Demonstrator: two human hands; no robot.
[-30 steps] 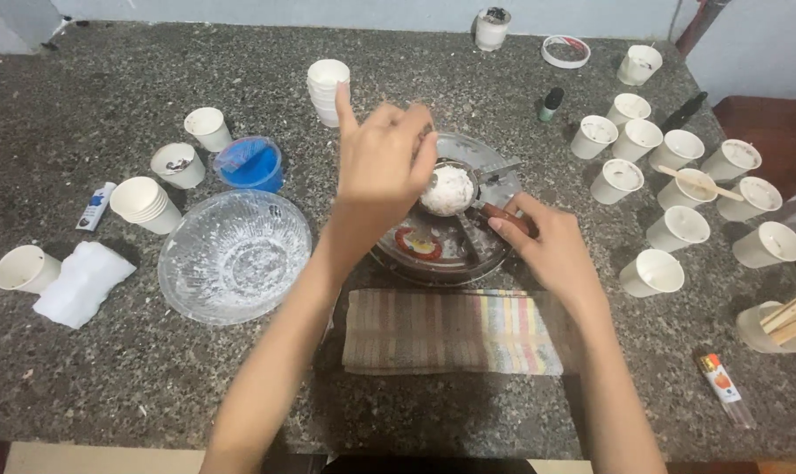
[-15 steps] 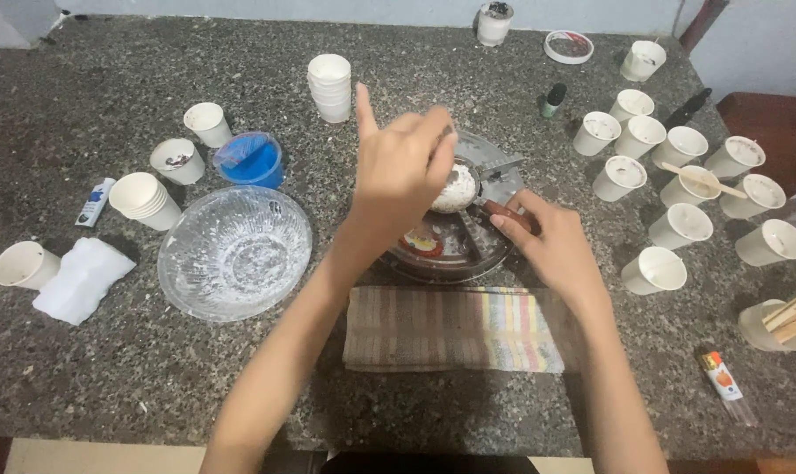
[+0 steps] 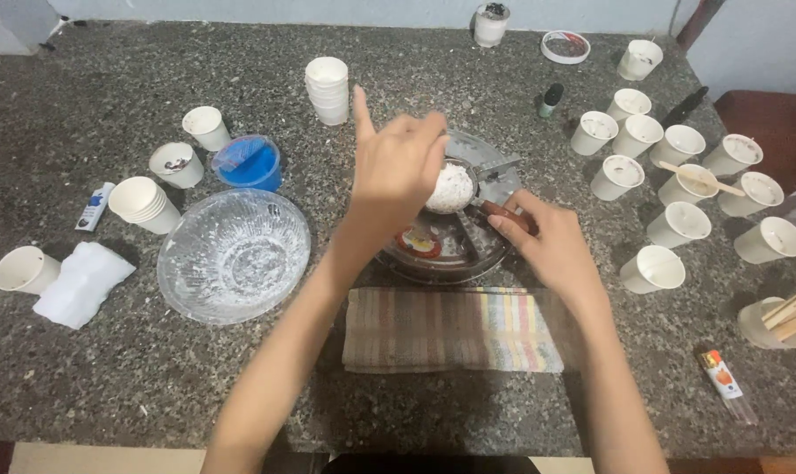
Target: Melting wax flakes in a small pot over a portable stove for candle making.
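Right hand (image 3: 551, 246) pinched the brown handle (image 3: 501, 215) of a small ladle (image 3: 451, 187) heaped with white flakes over the round burner (image 3: 450, 239) at mid-table, handle running toward the near right, while the left hand (image 3: 396, 171), fingertips closed on something unseen, hovered directly above it.

On the tabletop (image 3: 108, 369) I see a glass bowl (image 3: 234, 256) left of the round tray (image 3: 455, 241), a folded cloth (image 3: 450, 331) before it, and paper cups (image 3: 679, 224) to its right.

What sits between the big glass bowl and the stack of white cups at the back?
In the head view, a blue tub lies between the glass bowl and the stacked cups.
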